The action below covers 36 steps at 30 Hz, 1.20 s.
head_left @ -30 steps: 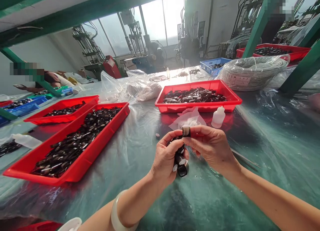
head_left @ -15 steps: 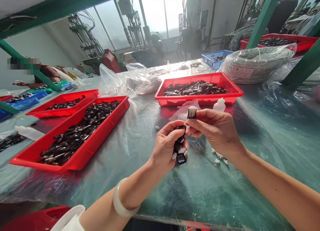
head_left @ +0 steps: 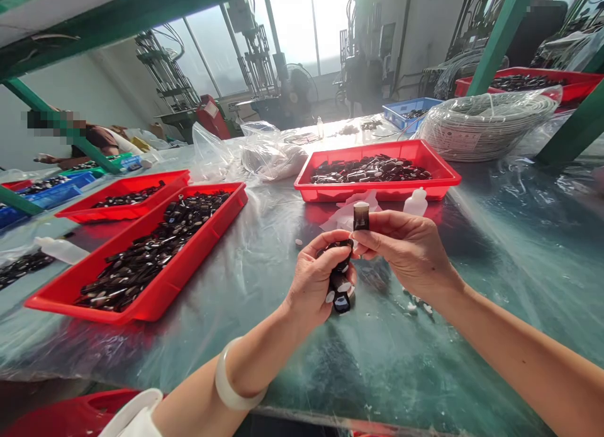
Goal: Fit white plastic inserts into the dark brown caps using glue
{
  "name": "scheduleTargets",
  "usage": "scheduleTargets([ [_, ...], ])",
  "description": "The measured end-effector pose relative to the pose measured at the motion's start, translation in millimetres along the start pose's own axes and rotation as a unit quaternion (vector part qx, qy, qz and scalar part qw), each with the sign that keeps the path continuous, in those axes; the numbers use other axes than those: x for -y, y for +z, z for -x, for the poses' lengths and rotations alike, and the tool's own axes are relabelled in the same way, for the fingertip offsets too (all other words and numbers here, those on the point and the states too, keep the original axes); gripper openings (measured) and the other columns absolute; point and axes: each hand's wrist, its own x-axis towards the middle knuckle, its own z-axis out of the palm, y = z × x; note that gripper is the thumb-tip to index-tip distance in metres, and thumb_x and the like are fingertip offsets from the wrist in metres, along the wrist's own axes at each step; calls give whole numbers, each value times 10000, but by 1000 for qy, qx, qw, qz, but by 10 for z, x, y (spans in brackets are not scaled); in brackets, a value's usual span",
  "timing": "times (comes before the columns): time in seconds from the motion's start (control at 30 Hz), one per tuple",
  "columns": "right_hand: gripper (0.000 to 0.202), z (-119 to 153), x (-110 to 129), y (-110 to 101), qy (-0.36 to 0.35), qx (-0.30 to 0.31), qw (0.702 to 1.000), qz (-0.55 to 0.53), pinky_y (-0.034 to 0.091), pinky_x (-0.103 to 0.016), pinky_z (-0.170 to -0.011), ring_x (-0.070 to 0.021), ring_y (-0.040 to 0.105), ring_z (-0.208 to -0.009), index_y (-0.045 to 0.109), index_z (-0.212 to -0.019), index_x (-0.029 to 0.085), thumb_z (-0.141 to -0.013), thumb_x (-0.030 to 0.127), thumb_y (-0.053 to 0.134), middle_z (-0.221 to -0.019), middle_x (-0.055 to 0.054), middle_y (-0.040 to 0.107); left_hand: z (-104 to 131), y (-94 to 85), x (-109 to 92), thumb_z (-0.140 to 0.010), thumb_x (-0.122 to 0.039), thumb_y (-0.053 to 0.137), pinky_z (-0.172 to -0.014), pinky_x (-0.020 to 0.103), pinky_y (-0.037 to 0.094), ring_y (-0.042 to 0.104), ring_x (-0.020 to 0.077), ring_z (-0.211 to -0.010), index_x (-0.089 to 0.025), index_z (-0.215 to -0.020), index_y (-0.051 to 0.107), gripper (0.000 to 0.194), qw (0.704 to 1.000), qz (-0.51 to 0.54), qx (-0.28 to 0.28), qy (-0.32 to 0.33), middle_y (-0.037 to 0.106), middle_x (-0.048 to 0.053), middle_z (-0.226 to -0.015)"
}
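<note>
My left hand (head_left: 318, 270) is closed around several small dark plastic pieces (head_left: 341, 301), some with white round ends, which stick out below the fingers. Between thumb and fingers, my right hand (head_left: 410, 242) pinches one dark translucent cap-like piece (head_left: 361, 218), upright with a pale disc on top. The two hands nearly touch above the table. Small white discs (head_left: 415, 306) lie on the table behind my right wrist, and a crumpled translucent sheet (head_left: 349, 213) lies just beyond the hands.
Red trays of dark pieces stand at the left (head_left: 198, 261) and ahead (head_left: 377, 190). A white squeeze bottle (head_left: 416, 202) is beside the far tray, another bottle (head_left: 63, 250) lies at left. A wrapped cable coil (head_left: 488, 125) sits back right. Green posts (head_left: 500, 40) frame the bench. A person is at far left.
The view has shifted slightly. Both hands keep their grips; the piece in my right hand stays upright in nearly the same spot.
</note>
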Motion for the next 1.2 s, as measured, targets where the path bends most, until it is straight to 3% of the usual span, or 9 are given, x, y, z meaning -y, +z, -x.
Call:
scheduleTargets([
  [0.3, 178, 11, -30, -14, 11, -29, 999, 10, 523, -214, -459, -129, 641, -503, 639, -660, 173, -583, 267, 768, -620, -3, 684, 0, -18, 3, -678, -183, 618, -354, 170, 351, 496, 75, -384, -170, -877, 557, 209, 1000, -4, 14, 7, 601, -22, -609],
  [0.53, 255, -3, -63, 9, -68, -58, 996, 23, 477, -245, -487, -98, 574, -511, 542, -494, 169, -538, 227, 786, -670, 14, 642, -1, -17, 3, -709, -153, 584, -349, 164, 341, 492, 71, -387, -167, -860, 542, 157, 1000, -12, 18, 12, 587, -18, -631],
  [0.67, 221, -2, -83, 2, -108, -69, 990, 59, 421, -250, -514, -94, 515, -529, 551, -514, 171, -569, 186, 764, -558, 41, 557, -14, -17, 6, -719, -156, 578, -351, 165, 341, 491, 71, -394, -167, -866, 539, 153, 1000, -13, 20, 9, 583, -15, -639],
  [0.93, 213, 18, -117, 0, -170, -127, 968, 136, 370, -262, -527, -100, 487, -552, 542, -517, 174, -596, 159, 739, -574, 44, 513, -1, -9, -3, -718, -146, 575, -361, 166, 341, 489, 70, -395, -159, -852, 544, 138, 1000, -15, 17, 0, 582, -12, -632],
  [1.2, 204, 29, -117, -2, -187, -131, 958, 173, 369, -253, -489, -108, 491, -567, 542, -519, 174, -619, 175, 720, -594, 37, 497, 4, -8, -5, -724, -147, 571, -370, 173, 329, 484, 67, -402, -148, -872, 549, 149, 999, -23, 23, -1, 575, -6, -644],
])
